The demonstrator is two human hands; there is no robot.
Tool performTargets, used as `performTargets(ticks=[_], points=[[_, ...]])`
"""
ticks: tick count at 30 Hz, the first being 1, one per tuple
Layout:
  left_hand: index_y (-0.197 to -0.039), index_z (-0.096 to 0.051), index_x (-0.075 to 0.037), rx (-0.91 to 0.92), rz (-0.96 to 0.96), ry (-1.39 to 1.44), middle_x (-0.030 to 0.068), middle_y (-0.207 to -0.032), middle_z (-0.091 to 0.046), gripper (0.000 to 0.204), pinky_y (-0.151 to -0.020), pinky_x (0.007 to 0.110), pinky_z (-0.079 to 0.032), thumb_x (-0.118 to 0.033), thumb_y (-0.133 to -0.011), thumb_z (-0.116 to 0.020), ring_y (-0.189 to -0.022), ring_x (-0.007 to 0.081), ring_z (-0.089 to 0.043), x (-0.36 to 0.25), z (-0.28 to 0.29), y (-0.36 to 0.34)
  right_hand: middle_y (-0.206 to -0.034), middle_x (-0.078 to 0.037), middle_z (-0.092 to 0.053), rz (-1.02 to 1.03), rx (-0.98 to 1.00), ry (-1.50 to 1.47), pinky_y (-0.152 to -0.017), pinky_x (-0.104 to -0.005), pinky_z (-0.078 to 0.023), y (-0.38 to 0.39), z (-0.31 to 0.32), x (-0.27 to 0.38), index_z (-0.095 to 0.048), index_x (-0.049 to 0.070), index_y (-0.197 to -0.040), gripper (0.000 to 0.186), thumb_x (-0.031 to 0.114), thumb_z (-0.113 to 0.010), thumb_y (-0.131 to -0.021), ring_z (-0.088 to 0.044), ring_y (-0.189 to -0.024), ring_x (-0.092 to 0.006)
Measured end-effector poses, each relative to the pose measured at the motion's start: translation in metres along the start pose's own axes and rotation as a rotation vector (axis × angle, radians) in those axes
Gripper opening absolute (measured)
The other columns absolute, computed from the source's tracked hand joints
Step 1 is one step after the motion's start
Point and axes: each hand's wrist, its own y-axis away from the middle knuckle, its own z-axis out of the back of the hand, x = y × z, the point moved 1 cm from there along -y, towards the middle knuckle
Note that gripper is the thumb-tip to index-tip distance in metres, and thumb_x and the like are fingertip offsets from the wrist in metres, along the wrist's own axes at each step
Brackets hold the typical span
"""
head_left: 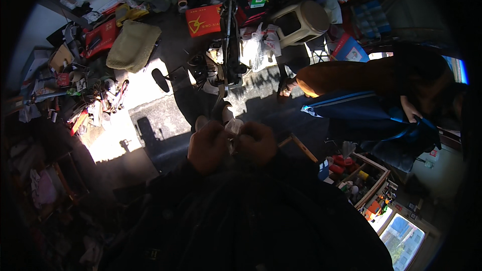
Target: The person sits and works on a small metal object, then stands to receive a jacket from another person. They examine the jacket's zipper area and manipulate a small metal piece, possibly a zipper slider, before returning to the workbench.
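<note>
In front of my body, at the middle of the head view, my two hands are close together. My left hand (207, 146) is closed, its fingertips curled inward. Facing it is my right hand (256, 143), likewise closed, its fingers bent toward the left one. A small, crumpled, see-through plastic bag (234, 126) shows between the fingertips, and both hands seem to pinch it. Shade covers the hands, so whatever the bag contains cannot be made out.
Beyond my hands stands a tall black machine (230, 45). Near it are a red box (203, 20) and a beige stool (304, 22). At right, a person in brown trousers (346, 76) holds a dark blue garment (351, 106). A wooden tray (382, 176) holds small items.
</note>
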Motion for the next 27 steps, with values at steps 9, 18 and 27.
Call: performTargets(ticks=[9,18,27], points=[[-0.096,-0.063,-0.011,-0.177,-0.189,-0.227,0.0121,-0.089,-0.069,0.010,-0.064,0.042,-0.055,-0.010,-0.088,-0.070,-0.076,0.0359,-0.070,-0.021,0.006,0.009,-0.085,-0.009,-0.068,0.087,0.051,-0.237,-0.074,-0.0334,-0.055,0.003,0.002,-0.013,-0.062,0.000,-0.099,0.012,0.009,-0.061,-0.090,-0.068,-0.080,-0.0179],[-0.114,-0.068,-0.004,0.215,-0.288,-0.766,0.0144,-0.117,-0.060,0.029,-0.081,0.044,-0.058,-0.010,-0.086,-0.064,-0.095,0.0338,-0.069,-0.021,0.001,0.003,-0.086,-0.004,-0.069,0.183,0.087,0.060,-0.076,-0.0289,-0.053,0.009,-0.010,-0.013,-0.068,0.002,-0.100,0.015,0.012,-0.069,-0.089,-0.066,-0.084,-0.0118],[-0.129,-0.065,0.004,0.120,-0.177,0.133,0.0165,-0.127,-0.070,0.031,-0.101,0.035,-0.052,-0.007,-0.101,-0.059,-0.118,0.0236,-0.066,-0.028,0.015,0.010,-0.097,-0.006,-0.071,0.114,-0.284,-0.090,-0.080,-0.0296,-0.053,-0.005,0.005,-0.012,-0.068,0.001,-0.113,0.026,0.023,-0.061,-0.100,-0.068,-0.092,-0.0151]])
